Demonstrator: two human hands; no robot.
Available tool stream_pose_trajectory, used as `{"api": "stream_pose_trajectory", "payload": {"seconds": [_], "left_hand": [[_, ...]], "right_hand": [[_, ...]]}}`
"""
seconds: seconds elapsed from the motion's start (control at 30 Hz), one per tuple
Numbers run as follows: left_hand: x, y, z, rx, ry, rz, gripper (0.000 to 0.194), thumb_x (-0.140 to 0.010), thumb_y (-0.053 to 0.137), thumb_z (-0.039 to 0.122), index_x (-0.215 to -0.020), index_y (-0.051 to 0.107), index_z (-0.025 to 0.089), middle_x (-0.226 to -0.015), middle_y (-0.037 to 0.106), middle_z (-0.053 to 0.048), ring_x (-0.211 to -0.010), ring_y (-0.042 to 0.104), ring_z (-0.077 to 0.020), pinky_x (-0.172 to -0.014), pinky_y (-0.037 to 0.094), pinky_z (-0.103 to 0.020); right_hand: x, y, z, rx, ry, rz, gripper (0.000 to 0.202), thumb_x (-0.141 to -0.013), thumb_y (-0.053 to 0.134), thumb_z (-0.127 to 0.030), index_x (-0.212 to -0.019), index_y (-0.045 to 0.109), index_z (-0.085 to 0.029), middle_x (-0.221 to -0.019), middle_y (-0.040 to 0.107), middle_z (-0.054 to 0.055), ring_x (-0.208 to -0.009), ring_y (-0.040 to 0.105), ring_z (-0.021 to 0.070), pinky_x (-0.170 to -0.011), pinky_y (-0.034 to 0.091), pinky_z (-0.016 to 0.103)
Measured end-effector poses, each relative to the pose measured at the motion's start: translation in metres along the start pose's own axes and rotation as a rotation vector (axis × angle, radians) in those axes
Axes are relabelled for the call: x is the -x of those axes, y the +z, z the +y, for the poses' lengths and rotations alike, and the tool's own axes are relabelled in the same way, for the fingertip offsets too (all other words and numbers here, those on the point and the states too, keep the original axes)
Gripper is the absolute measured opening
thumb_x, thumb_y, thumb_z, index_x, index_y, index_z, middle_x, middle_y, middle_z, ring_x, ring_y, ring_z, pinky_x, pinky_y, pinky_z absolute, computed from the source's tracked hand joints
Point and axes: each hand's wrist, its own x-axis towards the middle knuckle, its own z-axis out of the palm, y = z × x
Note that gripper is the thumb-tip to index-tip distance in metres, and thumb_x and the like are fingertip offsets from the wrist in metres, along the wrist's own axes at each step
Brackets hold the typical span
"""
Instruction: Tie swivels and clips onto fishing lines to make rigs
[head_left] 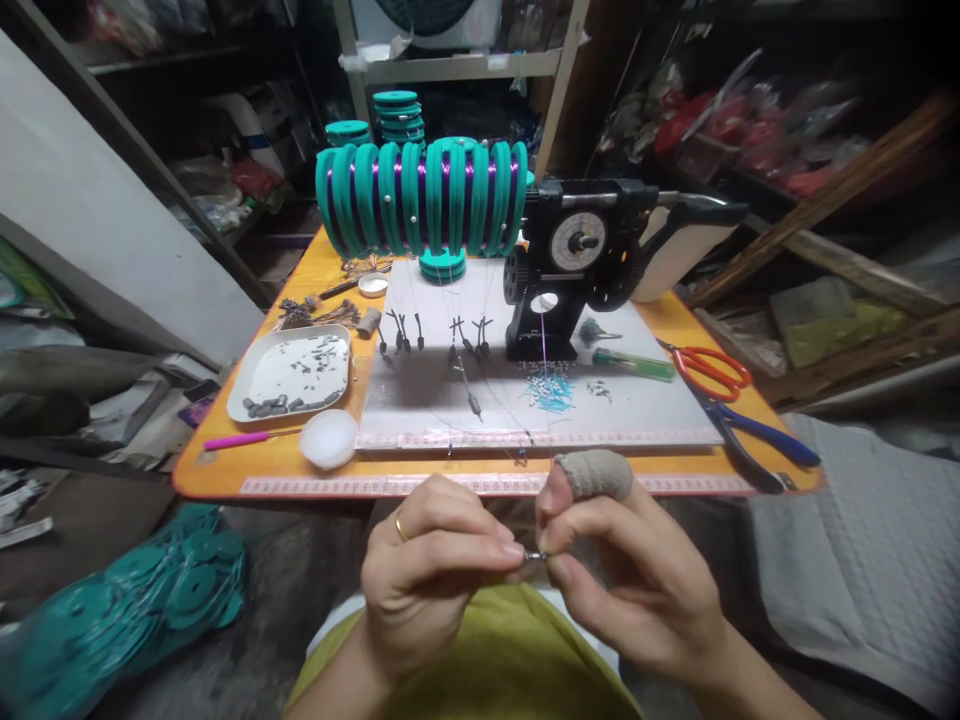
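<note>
A shallow white tray (262, 352) stands at the left of the orange surface (225, 462), with dark grey cylindrical pieces (279, 406) along its near edge and small metallic bits scattered behind them. Just beside it, a translucent white bowl (328, 440) seems to have nothing in it, though its inside is washed out. The contents of the small round dish (373, 286) farther back are hard to make out. On the floor, a clear plastic bag (127, 610) full of green spools is cut off by the frame.

In front of the surface's near edge, above the lap, both hands have their fingertips closed: the left hand (431, 560) and the right hand (637, 560) pinch opposite ends of a small metal piece (534, 556). Its ends are hidden by the fingers, and it is too small to identify. A grey wrap (596, 474) covers one right finger.
</note>
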Motion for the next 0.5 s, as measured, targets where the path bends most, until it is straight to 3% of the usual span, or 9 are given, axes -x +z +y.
{"api": "stream_pose_trajectory", "payload": {"seconds": [0.17,0.37,0.5], "left_hand": [[-0.002,0.001,0.002,0.172,-0.151,0.022,0.011,-0.084,0.074,0.013,-0.088,0.077,0.023,-0.069,0.07,-0.001,-0.062,0.066,-0.0134,-0.058,0.055,-0.027],[-0.001,-0.012,-0.001,0.227,-0.202,-0.083,0.018,-0.083,0.075,0.012,-0.095,0.079,0.025,-0.068,0.07,-0.003,-0.063,0.066,-0.0145,-0.059,0.056,-0.027],[0.0,-0.021,-0.005,0.233,-0.254,-0.034,0.02,-0.081,0.077,0.014,-0.098,0.079,0.026,-0.068,0.07,-0.002,-0.063,0.064,-0.0142,-0.057,0.054,-0.026]], "right_hand": [[-0.006,-0.001,-0.008,-0.024,-0.018,-0.095,0.02,-0.083,0.059,-0.003,-0.094,0.061,-0.02,-0.096,0.058,0.006,-0.088,0.061,0.0171,-0.073,0.058,0.026],[-0.005,0.006,-0.012,0.004,-0.035,-0.16,0.019,-0.084,0.058,-0.004,-0.096,0.061,-0.019,-0.095,0.062,0.006,-0.085,0.064,0.0162,-0.073,0.059,0.024],[0.0,0.013,-0.012,0.004,0.014,-0.163,0.018,-0.085,0.058,-0.005,-0.096,0.06,-0.019,-0.096,0.06,0.007,-0.085,0.064,0.0167,-0.07,0.058,0.024]]}}
